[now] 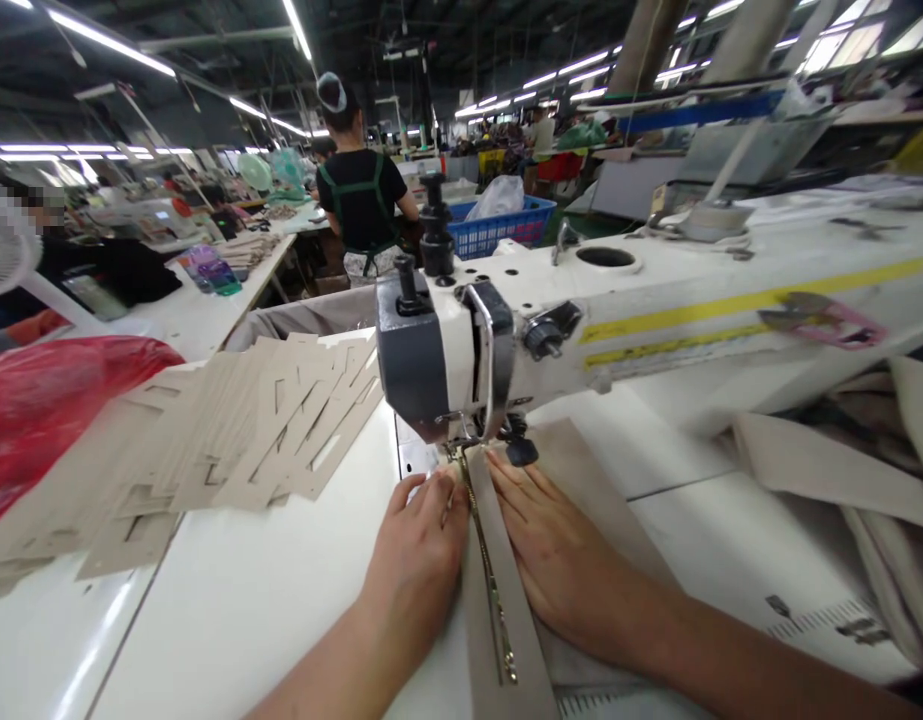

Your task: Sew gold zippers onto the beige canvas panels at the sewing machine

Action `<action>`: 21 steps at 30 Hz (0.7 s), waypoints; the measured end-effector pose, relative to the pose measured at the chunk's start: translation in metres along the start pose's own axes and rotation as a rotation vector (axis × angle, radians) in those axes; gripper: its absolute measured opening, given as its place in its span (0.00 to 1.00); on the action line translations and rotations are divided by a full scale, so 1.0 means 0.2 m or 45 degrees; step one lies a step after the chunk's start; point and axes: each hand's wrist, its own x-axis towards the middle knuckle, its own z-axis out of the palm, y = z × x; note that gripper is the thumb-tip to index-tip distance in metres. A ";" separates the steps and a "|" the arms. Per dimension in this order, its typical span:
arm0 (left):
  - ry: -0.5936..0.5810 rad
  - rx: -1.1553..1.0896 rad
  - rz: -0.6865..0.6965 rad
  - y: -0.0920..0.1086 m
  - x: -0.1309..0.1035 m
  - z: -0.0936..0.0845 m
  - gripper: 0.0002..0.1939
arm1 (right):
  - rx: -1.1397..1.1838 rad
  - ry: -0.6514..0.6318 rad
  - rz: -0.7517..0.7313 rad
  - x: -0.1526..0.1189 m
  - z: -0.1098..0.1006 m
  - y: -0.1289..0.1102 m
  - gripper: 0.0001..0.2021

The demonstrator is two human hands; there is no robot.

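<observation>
A beige strip [522, 610] with a gold-toothed zipper [492, 585] along its slot lies lengthwise under the needle area of a white sewing machine [461, 340]. My left hand [420, 550] has its fingers bent and closed at the strip's left edge, close to the presser foot. On the other side, my right hand [555, 555] lies flat, fingers stretched forward, pressing on the strip and a wider beige piece [592, 480] beneath. The machine head partly hides the strip's far end. My left fingertips are partly hidden.
Overlapping beige slotted pieces [228, 430] spread left of the machine, beside a red plastic bag [48, 400]. Pink-handled snips [828, 320] rest on the machine arm. Folded fabric [843, 475] lies at right. Beyond stand a person [362, 190] and a blue crate [498, 235].
</observation>
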 end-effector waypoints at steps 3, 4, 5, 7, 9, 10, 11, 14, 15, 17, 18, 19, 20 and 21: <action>-0.006 0.002 0.019 -0.01 0.01 0.00 0.16 | 0.000 0.001 0.021 0.00 0.01 0.00 0.27; -0.003 0.010 0.025 -0.01 0.01 0.01 0.16 | 0.001 0.004 0.030 0.01 0.01 0.00 0.27; 0.001 0.019 0.032 -0.01 0.01 0.01 0.15 | 0.005 0.005 0.032 0.01 0.01 0.00 0.26; 0.012 0.033 0.038 -0.01 0.01 0.01 0.14 | 0.013 0.005 0.024 0.02 0.01 0.00 0.26; 0.004 0.017 0.034 -0.02 0.02 0.01 0.13 | 0.020 -0.002 0.009 0.02 0.01 0.00 0.26; -0.009 0.001 0.030 -0.02 0.02 0.01 0.13 | 0.023 -0.004 0.004 0.03 0.02 0.01 0.26; -0.020 -0.013 0.022 -0.03 0.02 0.01 0.13 | 0.030 -0.002 0.007 0.03 0.02 0.01 0.25; -0.017 -0.032 0.008 -0.05 0.01 0.02 0.14 | 0.061 0.026 0.010 0.05 0.04 0.02 0.25; 0.001 -0.029 0.007 -0.05 0.01 0.02 0.15 | 0.071 0.039 0.003 0.06 0.05 0.03 0.24; 0.054 -0.008 0.022 -0.06 0.00 0.04 0.14 | 0.086 0.065 -0.014 0.08 0.07 0.05 0.23; 0.082 0.007 0.032 -0.07 -0.01 0.05 0.14 | 0.091 0.082 -0.020 0.10 0.08 0.06 0.23; 0.107 0.021 0.039 -0.08 -0.01 0.06 0.14 | 0.098 0.097 -0.021 0.12 0.08 0.07 0.22; 0.128 0.031 0.046 -0.08 -0.01 0.07 0.13 | 0.106 0.111 -0.022 0.13 0.08 0.08 0.22; 0.140 0.034 0.047 -0.08 -0.01 0.07 0.13 | 0.110 0.125 -0.024 0.15 0.08 0.09 0.21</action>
